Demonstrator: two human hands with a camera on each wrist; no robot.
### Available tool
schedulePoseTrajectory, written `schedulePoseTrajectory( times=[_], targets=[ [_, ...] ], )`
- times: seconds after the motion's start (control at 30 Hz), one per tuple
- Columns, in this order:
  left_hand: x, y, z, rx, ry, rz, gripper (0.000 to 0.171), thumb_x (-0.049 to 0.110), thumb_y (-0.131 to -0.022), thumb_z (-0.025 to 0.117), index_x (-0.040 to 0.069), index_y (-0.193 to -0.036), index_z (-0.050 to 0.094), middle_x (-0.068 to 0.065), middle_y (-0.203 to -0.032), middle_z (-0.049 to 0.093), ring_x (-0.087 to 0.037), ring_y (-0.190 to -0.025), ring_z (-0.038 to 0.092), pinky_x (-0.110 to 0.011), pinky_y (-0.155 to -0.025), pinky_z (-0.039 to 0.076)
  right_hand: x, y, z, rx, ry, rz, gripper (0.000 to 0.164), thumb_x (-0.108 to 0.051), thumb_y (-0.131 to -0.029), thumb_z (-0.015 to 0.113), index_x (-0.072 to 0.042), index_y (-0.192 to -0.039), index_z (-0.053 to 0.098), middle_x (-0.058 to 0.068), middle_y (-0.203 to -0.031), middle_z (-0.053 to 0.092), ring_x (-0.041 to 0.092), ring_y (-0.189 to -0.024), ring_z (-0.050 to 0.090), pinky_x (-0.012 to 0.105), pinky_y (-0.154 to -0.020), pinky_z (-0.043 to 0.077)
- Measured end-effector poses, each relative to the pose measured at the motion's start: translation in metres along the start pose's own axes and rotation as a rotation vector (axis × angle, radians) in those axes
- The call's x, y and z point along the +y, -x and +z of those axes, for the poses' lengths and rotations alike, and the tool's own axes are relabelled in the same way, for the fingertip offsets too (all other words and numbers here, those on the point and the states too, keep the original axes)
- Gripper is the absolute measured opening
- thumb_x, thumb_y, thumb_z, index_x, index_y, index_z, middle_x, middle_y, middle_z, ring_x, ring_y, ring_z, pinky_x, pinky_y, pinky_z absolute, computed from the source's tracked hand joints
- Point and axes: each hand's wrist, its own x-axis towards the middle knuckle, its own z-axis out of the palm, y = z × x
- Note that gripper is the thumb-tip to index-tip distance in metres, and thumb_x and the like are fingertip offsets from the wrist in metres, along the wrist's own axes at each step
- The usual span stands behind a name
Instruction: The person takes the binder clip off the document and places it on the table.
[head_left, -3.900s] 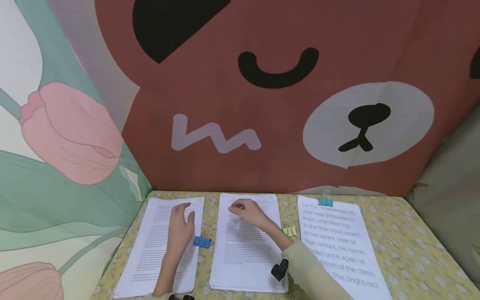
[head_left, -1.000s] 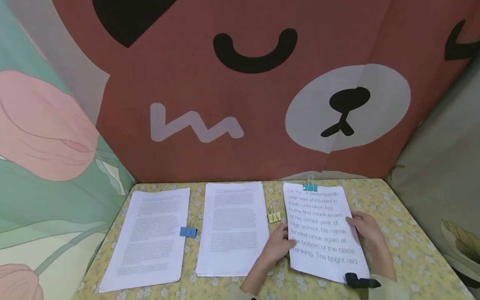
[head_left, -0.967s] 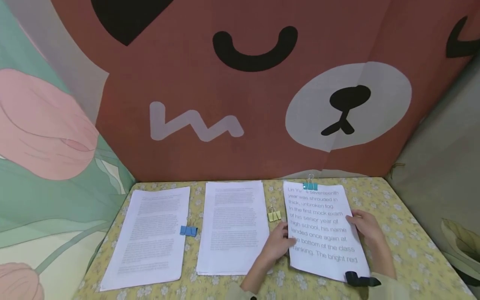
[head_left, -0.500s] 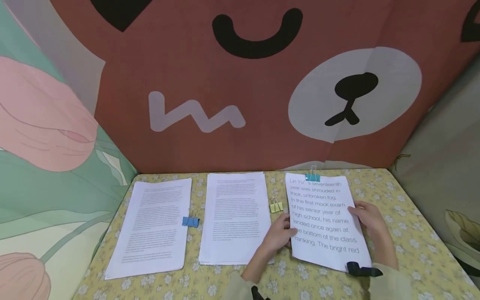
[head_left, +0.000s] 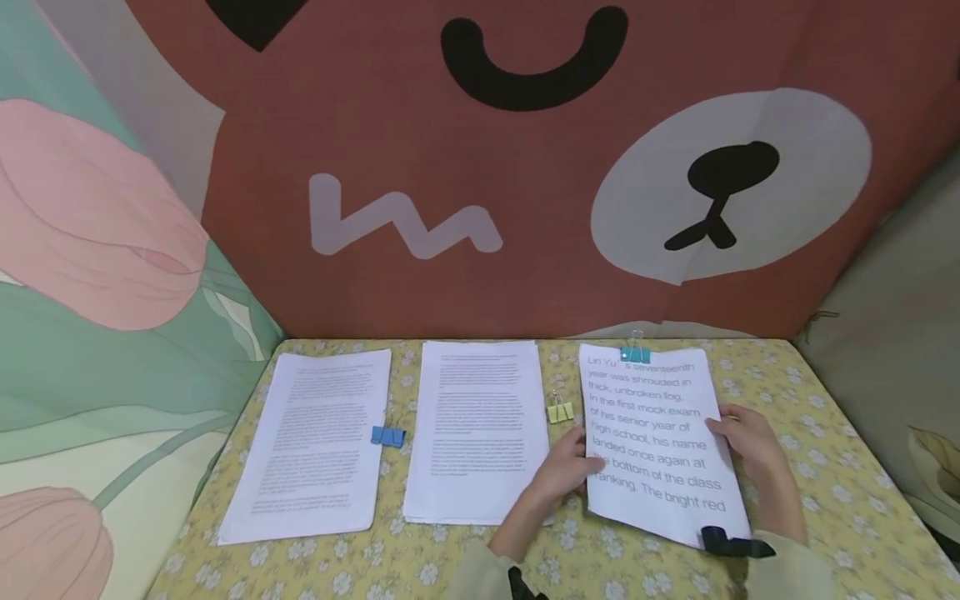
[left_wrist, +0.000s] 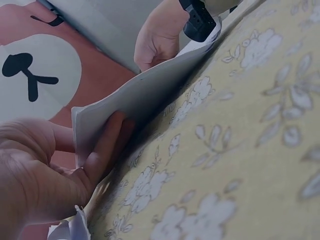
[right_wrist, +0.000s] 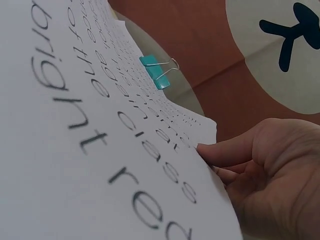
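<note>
A stack of paper (head_left: 652, 429) with large print lies at the right of the table, its near part raised off the cloth. My left hand (head_left: 558, 471) pinches its left edge, thumb on top; the left wrist view shows fingers (left_wrist: 105, 150) beneath the sheets. At the right edge my right hand (head_left: 757, 442) grips the paper, thumb over the print, other fingers partly hidden under it. A teal binder clip (head_left: 635, 356) sits at the stack's top edge, its wire handles (right_wrist: 172, 65) pointing away.
Two small-print stacks lie further left: a middle stack (head_left: 480, 433) and a left stack (head_left: 307, 442). A yellow binder clip (head_left: 559, 412) and a blue binder clip (head_left: 388, 436) lie beside them on the flowered tablecloth (head_left: 300, 567). A bear-patterned wall (head_left: 375, 300) rises behind.
Both hands have left the left and middle stacks and now hold the large-print stack. Over the last second the hands keep their grip; mainly the head view has shifted.
</note>
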Motion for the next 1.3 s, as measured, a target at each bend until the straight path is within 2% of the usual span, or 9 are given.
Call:
schedulePoseTrajectory(
  times=[0.23, 0.4, 0.5, 0.7, 0.9, 1.0, 1.13, 1.23, 1.3],
  targets=[
    [-0.002, -0.003, 0.003, 0.006, 0.092, 0.01, 0.046, -0.008, -0.09, 0.062, 0.002, -0.135, 0.058, -0.006, -0.091, 0.072, -0.02, -0.08, 0.072, -0.032, -0.069, 0.058, -0.001, 0.001, -0.005, -0.011, -0.015, 0.012, 0.057, -0.02, -0.104, 0.054, 0.015, -0.148, 0.04, 0.028, -0.124, 0.061, 0.027, -0.098, 0.062, 0.027, -0.069, 0.048],
    [-0.001, -0.003, 0.003, 0.026, 0.122, 0.012, 0.047, -0.01, -0.089, 0.062, 0.001, -0.134, 0.059, -0.007, -0.095, 0.072, -0.022, -0.085, 0.072, -0.037, -0.074, 0.059, -0.007, 0.004, -0.01, 0.044, -0.033, 0.038, 0.063, -0.03, -0.107, 0.052, 0.014, -0.15, 0.038, 0.034, -0.138, 0.051, 0.035, -0.107, 0.059, 0.022, -0.065, 0.045],
    [0.0, -0.001, 0.002, 0.041, 0.125, 0.008, 0.048, -0.011, -0.088, 0.062, 0.0, -0.135, 0.058, -0.007, -0.097, 0.072, -0.022, -0.086, 0.071, -0.037, -0.076, 0.059, -0.011, 0.007, -0.013, 0.066, -0.049, 0.019, 0.063, -0.032, -0.108, 0.05, 0.014, -0.15, 0.039, 0.034, -0.138, 0.051, 0.03, -0.103, 0.062, 0.02, -0.063, 0.049],
    [0.004, 0.005, -0.005, 0.048, 0.134, 0.028, 0.053, -0.011, -0.088, 0.062, -0.003, -0.139, 0.054, -0.008, -0.099, 0.074, -0.024, -0.088, 0.073, -0.037, -0.078, 0.059, -0.022, 0.012, -0.019, 0.045, -0.046, -0.106, 0.066, -0.037, -0.109, 0.048, 0.017, -0.147, 0.039, 0.035, -0.136, 0.053, 0.002, -0.085, 0.062, 0.02, -0.069, 0.055],
    [0.015, 0.013, -0.026, 0.023, 0.141, 0.056, 0.053, -0.009, -0.09, 0.061, -0.002, -0.141, 0.054, -0.009, -0.103, 0.074, -0.026, -0.09, 0.074, -0.036, -0.077, 0.059, -0.037, 0.013, -0.029, 0.028, -0.095, -0.256, 0.063, -0.035, -0.109, 0.05, 0.019, -0.141, 0.042, 0.018, -0.111, 0.07, -0.005, -0.079, 0.064, 0.022, -0.071, 0.058],
    [0.021, 0.019, -0.044, 0.006, 0.147, 0.057, 0.052, -0.007, -0.091, 0.059, -0.002, -0.142, 0.053, -0.01, -0.108, 0.074, -0.027, -0.093, 0.074, -0.036, -0.077, 0.059, -0.053, 0.014, -0.032, 0.009, -0.046, -0.345, 0.068, -0.038, -0.11, 0.048, 0.02, -0.143, 0.038, 0.018, -0.115, 0.069, -0.008, -0.084, 0.063, 0.021, -0.073, 0.058],
    [0.026, 0.029, -0.07, -0.019, 0.155, 0.048, 0.051, -0.005, -0.092, 0.058, 0.0, -0.143, 0.053, -0.011, -0.112, 0.074, -0.027, -0.096, 0.074, -0.035, -0.078, 0.059, -0.081, 0.012, -0.03, -0.021, 0.025, -0.384, 0.072, -0.045, -0.109, 0.045, 0.016, -0.148, 0.038, 0.034, -0.138, 0.055, 0.021, -0.108, 0.067, 0.044, -0.095, 0.055],
    [0.028, 0.037, -0.085, -0.032, 0.168, 0.051, 0.051, -0.006, -0.092, 0.058, 0.001, -0.142, 0.054, -0.012, -0.112, 0.074, -0.028, -0.096, 0.073, -0.033, -0.076, 0.059, -0.103, 0.006, -0.026, -0.052, 0.072, -0.403, 0.075, -0.049, -0.109, 0.043, 0.013, -0.15, 0.038, 0.038, -0.15, 0.041, 0.051, -0.127, 0.05, 0.068, -0.102, 0.039],
    [0.029, 0.043, -0.094, -0.044, 0.176, 0.054, 0.051, -0.006, -0.092, 0.057, 0.001, -0.142, 0.054, -0.014, -0.112, 0.073, -0.028, -0.096, 0.073, -0.033, -0.076, 0.058, -0.117, -0.001, -0.021, -0.082, 0.095, -0.432, 0.074, -0.049, -0.109, 0.044, 0.012, -0.15, 0.039, 0.039, -0.152, 0.036, 0.058, -0.134, 0.04, 0.074, -0.103, 0.033]
  ],
)
